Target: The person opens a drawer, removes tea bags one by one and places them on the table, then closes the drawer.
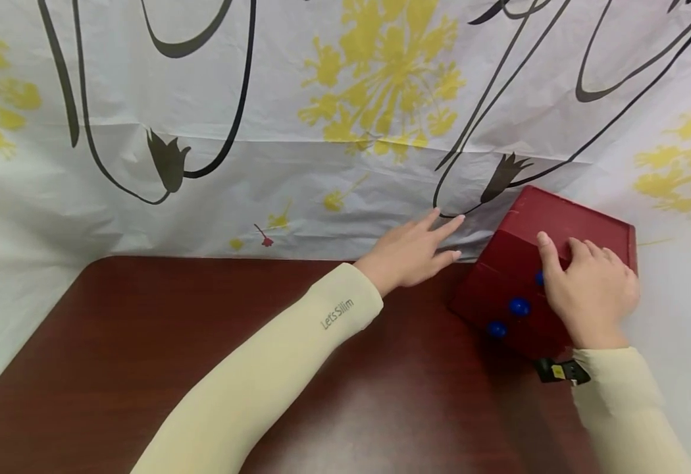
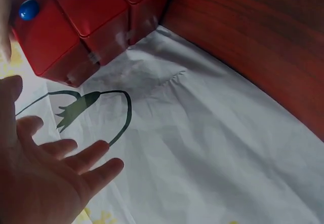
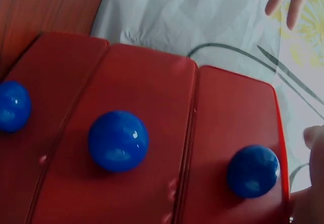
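A small red drawer cabinet (image 1: 482, 289) stands at the table's far right corner, against the patterned cloth. Its front has three sections side by side in the right wrist view, each with a round blue knob, such as the middle knob (image 3: 118, 141). My right hand (image 1: 597, 289) rests on the cabinet's top, thumb spread apart from the bent fingers, and covers part of one knob in the head view. Left of the cabinet, my left hand (image 1: 407, 253) reaches out with fingers spread and nothing in it. In the left wrist view its palm (image 2: 45, 183) shows, apart from the cabinet.
A dark reddish-brown wooden table (image 1: 203, 316) lies under both arms. Behind it hangs a white cloth (image 1: 280, 164) with yellow flowers and dark stems. A small black device (image 1: 561, 370) with a yellow label sits at my right wrist.
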`<state>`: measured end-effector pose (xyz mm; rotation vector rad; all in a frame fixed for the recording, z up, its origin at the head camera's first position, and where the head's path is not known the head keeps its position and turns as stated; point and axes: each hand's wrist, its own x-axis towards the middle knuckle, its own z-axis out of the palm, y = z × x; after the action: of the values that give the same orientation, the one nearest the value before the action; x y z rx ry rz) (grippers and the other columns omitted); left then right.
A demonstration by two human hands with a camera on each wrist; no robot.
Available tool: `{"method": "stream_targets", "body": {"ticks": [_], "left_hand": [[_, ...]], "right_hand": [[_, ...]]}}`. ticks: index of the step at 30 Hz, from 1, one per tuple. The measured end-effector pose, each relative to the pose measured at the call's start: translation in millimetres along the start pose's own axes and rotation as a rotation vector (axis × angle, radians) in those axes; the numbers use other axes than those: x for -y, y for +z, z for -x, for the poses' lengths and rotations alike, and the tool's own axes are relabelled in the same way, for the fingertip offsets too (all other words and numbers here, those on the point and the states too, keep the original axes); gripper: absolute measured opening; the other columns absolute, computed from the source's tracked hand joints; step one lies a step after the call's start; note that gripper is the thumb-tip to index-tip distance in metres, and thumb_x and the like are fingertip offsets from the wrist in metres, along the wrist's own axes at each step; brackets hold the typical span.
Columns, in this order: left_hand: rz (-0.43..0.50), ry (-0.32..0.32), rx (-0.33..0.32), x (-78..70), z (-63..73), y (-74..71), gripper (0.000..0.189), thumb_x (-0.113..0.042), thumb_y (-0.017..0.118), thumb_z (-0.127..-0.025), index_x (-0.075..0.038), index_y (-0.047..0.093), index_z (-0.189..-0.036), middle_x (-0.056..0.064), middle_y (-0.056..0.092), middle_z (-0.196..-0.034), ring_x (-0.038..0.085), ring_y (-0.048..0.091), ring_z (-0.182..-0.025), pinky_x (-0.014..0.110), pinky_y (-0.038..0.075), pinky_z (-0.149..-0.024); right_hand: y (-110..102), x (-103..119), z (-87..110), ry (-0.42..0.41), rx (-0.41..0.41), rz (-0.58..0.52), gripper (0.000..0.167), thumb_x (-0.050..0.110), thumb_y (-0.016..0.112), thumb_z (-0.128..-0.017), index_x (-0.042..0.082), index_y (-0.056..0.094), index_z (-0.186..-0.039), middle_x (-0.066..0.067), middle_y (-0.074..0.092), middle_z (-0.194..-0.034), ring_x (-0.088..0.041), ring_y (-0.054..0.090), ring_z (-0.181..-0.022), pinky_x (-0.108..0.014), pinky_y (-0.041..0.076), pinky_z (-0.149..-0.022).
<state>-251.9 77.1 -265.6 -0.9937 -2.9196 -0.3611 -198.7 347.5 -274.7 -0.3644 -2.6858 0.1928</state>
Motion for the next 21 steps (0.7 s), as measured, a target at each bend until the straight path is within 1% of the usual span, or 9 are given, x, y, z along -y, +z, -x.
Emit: {"method": "stream_targets", "body": {"ticks": [2,6,9,12,14,16,17,19,21], "left_hand": [[-0.037,0.017,0.022,-0.5,-2.1,0.4,0.065,-0.059,0.031,-0.105,-0.042,0.005,-0.162,0.001,0.011,-0.172,0.026,0.032,-0.154,0.042,0.035,-0.121],[-0.118,0.024,0.036,0.0,-3.4,2.7,0.066,-0.060,0.031,-0.105,-0.042,0.001,-0.162,-0.005,0.011,-0.172,0.027,0.026,-0.156,0.045,0.030,-0.124],[-0.153,0.019,0.024,2.1,-4.0,4.0,0.067,-0.060,0.031,-0.105,-0.042,0.001,-0.162,-0.007,0.011,-0.172,0.027,0.022,-0.157,0.046,0.025,-0.126],[-0.155,0.009,0.019,3.2,-5.9,3.3,0.067,-0.060,0.030,-0.105,-0.041,0.000,-0.162,-0.007,0.010,-0.172,0.027,0.024,-0.156,0.046,0.024,-0.126],[-0.149,-0.005,0.018,3.5,-7.4,2.0,0.068,-0.061,0.028,-0.105,-0.039,0.000,-0.163,-0.005,0.010,-0.172,0.026,0.026,-0.156,0.046,0.025,-0.125],[-0.104,-0.036,0.013,2.8,-9.6,0.4,0.070,-0.062,0.026,-0.104,-0.035,0.000,-0.163,-0.005,0.012,-0.172,0.025,0.027,-0.155,0.045,0.026,-0.125],[-0.058,-0.057,0.008,2.2,-11.0,-0.5,0.071,-0.062,0.026,-0.104,-0.033,0.001,-0.164,-0.006,0.014,-0.172,0.024,0.029,-0.155,0.044,0.027,-0.125],[0.074,-0.113,-0.006,0.7,-13.8,-2.5,0.073,-0.063,0.025,-0.104,-0.029,0.004,-0.164,-0.007,0.021,-0.170,0.021,0.032,-0.153,0.041,0.030,-0.124],[0.222,-0.155,-0.030,-1.2,-17.2,-3.6,0.073,-0.064,0.026,-0.104,-0.027,0.010,-0.164,-0.007,0.029,-0.167,0.017,0.036,-0.151,0.038,0.033,-0.122]], "right_hand": [[-2,-5,-0.8,-0.007,0.030,0.025,0.093,0.072,0.017,-0.099,-0.001,0.044,-0.149,-0.030,0.043,-0.151,-0.052,0.036,-0.137,-0.070,0.019,-0.115],[-3,-8,-0.6,0.006,0.068,0.020,0.092,0.072,0.015,-0.099,0.001,0.037,-0.154,-0.032,0.037,-0.154,-0.056,0.027,-0.138,-0.075,0.010,-0.112],[-5,-11,0.3,0.052,0.085,0.040,0.094,0.073,0.012,-0.098,0.001,0.032,-0.155,-0.036,0.032,-0.152,-0.059,0.020,-0.140,-0.076,0.013,-0.107],[-11,-18,-0.4,0.092,0.126,0.085,0.097,0.073,0.007,-0.098,-0.002,0.027,-0.156,-0.038,0.028,-0.151,-0.060,0.018,-0.141,-0.073,0.015,-0.111],[-15,-24,-1.4,0.123,0.159,0.104,0.098,0.073,0.005,-0.097,-0.003,0.024,-0.157,-0.039,0.026,-0.152,-0.060,0.020,-0.140,-0.073,0.020,-0.112],[-19,-29,-3.6,0.145,0.200,0.102,0.098,0.073,0.005,-0.097,-0.004,0.020,-0.157,-0.039,0.023,-0.156,-0.061,0.023,-0.140,-0.073,0.025,-0.111],[-21,-31,-5.3,0.146,0.215,0.096,0.098,0.073,0.006,-0.097,-0.004,0.019,-0.157,-0.040,0.022,-0.156,-0.061,0.024,-0.140,-0.074,0.027,-0.109],[-23,-36,-8.5,0.132,0.231,0.064,0.098,0.072,0.010,-0.098,-0.005,0.019,-0.157,-0.041,0.021,-0.156,-0.062,0.025,-0.140,-0.077,0.029,-0.105],[-23,-40,-12.1,0.091,0.241,0.029,0.096,0.070,0.015,-0.099,-0.007,0.019,-0.156,-0.044,0.020,-0.153,-0.062,0.023,-0.141,-0.078,0.028,-0.104]]}}
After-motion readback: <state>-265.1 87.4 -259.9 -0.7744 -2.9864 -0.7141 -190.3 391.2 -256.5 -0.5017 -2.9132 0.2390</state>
